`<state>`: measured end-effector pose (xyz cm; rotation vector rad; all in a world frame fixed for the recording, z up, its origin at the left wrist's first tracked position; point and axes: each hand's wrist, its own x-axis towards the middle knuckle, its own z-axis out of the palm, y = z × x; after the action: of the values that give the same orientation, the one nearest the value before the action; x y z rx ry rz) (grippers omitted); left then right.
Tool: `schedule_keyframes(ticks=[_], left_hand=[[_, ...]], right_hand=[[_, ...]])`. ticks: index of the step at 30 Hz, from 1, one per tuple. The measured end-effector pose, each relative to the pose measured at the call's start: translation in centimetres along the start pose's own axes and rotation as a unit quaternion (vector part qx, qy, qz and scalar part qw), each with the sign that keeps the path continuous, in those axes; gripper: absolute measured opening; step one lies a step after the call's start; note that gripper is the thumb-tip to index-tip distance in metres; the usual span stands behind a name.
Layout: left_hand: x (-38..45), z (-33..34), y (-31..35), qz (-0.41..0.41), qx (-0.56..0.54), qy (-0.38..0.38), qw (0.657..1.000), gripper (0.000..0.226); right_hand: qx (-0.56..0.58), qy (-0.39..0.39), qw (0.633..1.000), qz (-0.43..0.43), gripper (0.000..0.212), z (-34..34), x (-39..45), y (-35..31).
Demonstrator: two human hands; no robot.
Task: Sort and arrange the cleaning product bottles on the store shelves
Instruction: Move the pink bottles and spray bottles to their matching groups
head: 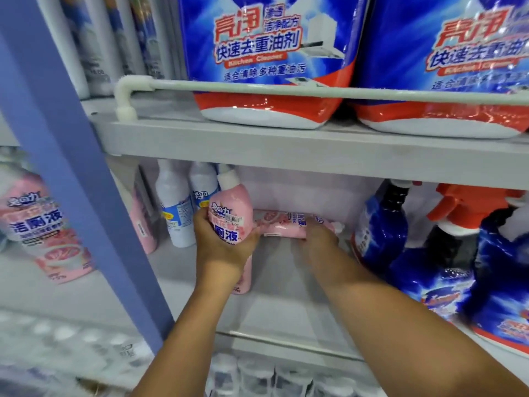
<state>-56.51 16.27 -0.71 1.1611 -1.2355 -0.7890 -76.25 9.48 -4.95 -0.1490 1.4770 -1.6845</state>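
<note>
Two bare forearms come into the picture from the lower edge, one from the lower middle and one from the lower right corner. Neither carries a sleeve, cuff, watch, bracelet or glove along the part that shows. The left hand (221, 245), in the middle of the frame, has no ring on the fingers that can be seen. The right hand (320, 239), just right of centre, is seen from the back and is likewise unadorned, though motion blur softens the knuckles. Fingernails are too blurred to make out.
</note>
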Motion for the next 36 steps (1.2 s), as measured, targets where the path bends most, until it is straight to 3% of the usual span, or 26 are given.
schedule_keyframes(ticks=[2,4,6,9,14,19,24,28,36], left_hand=[[-0.2,-0.3,-0.3,0.000,-0.006,-0.002,1.000,0.084],[-0.5,-0.5,-0.4,0.002,-0.003,-0.009,1.000,0.083],[-0.6,-0.6,-0.5,-0.002,-0.001,-0.015,1.000,0.081],[-0.5,-0.6,-0.6,-0.010,-0.003,-0.028,1.000,0.080],[-0.6,-0.6,-0.7,-0.012,-0.030,-0.069,0.997,0.085],[-1.7,-0.9,-2.1,-0.022,-0.024,-0.133,0.991,0.079],[-3.7,-1.0,-2.7,-0.030,-0.009,-0.174,0.984,0.053],[-3.7,-1.3,-3.3,-0.062,-0.032,-0.205,0.976,0.052],[-5.7,-2.7,0.3,-0.042,-0.083,-0.218,0.971,0.051]], right_hand=[[0.051,-0.033,0.998,-0.014,0.040,-0.3,1.2,0.8],[0.055,-0.025,0.994,-0.086,0.048,-0.7,-1.7,-1.1],[-0.006,-0.042,0.980,-0.194,0.044,-1.1,-4.5,-3.3],[-0.074,-0.142,0.941,-0.298,0.032,-2.5,-8.9,-5.7],[-0.206,-0.199,0.890,-0.356,0.044,-6.1,-12.0,-6.5],[-0.246,-0.186,0.893,-0.329,0.038,-8.6,-10.5,-4.4],[-0.271,-0.167,0.907,-0.274,0.041,-9.5,-9.9,-0.6],[-0.246,-0.156,0.915,-0.279,0.042,-10.0,-11.1,0.0],[-0.239,-0.124,0.914,-0.303,0.039,-13.5,-16.8,-1.3]])
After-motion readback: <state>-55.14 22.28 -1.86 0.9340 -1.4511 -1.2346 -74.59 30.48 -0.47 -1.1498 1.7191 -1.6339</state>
